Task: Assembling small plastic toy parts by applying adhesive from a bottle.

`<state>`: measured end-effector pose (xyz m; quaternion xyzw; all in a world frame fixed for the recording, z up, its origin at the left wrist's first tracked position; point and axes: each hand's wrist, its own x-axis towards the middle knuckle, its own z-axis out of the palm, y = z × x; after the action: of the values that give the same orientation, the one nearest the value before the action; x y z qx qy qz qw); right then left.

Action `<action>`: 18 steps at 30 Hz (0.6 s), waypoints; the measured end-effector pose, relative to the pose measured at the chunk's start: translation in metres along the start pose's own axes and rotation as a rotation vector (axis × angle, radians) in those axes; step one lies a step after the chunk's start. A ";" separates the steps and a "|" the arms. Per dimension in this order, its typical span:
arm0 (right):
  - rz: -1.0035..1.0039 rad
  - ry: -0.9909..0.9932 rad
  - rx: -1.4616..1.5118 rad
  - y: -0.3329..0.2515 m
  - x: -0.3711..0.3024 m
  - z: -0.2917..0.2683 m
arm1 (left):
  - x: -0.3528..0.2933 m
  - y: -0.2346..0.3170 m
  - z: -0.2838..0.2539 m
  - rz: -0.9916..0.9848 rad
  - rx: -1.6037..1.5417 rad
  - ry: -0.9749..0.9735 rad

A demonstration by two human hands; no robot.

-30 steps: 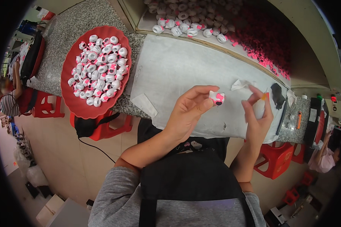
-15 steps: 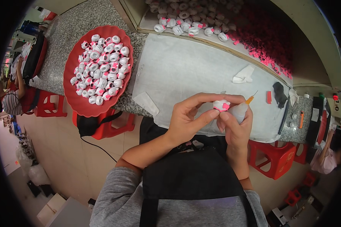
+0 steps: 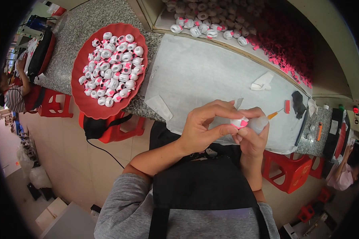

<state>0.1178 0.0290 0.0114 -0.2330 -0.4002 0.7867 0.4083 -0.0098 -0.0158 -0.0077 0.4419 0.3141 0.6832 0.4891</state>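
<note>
Between the thumb and fingers of my left hand (image 3: 203, 126) is a small white and pink ring-shaped figure (image 3: 239, 122). My right hand (image 3: 254, 140) is closed round a translucent squeeze bottle (image 3: 260, 124), whose orange needle tip (image 3: 272, 116) points away to the right. The right thumb and fingertips also touch the pink side of the figure. A grey pointed piece (image 3: 239, 103) shows just beyond the fingers; its kind is unclear. Both hands are above the near edge of a white sheet (image 3: 199, 67).
A red scalloped tray (image 3: 79, 89) full of similar figures stands left. White figures (image 3: 203, 28) and loose pink pieces (image 3: 287, 59) fill a shelf behind. On the sheet lie crumpled tissue (image 3: 262, 81), a folded white piece (image 3: 159, 106), a red block (image 3: 287, 106) and a black cloth (image 3: 298, 104).
Both hands have shifted slightly right in the view, still holding the figure and bottle. The figure has tilted, and the needle tip has swung lower, pointing more sideways.
</note>
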 end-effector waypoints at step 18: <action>-0.008 0.248 -0.333 -0.013 0.001 -0.020 | 0.036 0.064 -0.074 0.262 1.443 0.416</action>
<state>0.1369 0.0430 0.0102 -0.3907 -0.4724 0.6733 0.4134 -0.1066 -0.0023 0.0281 0.5477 0.7135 0.4303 -0.0753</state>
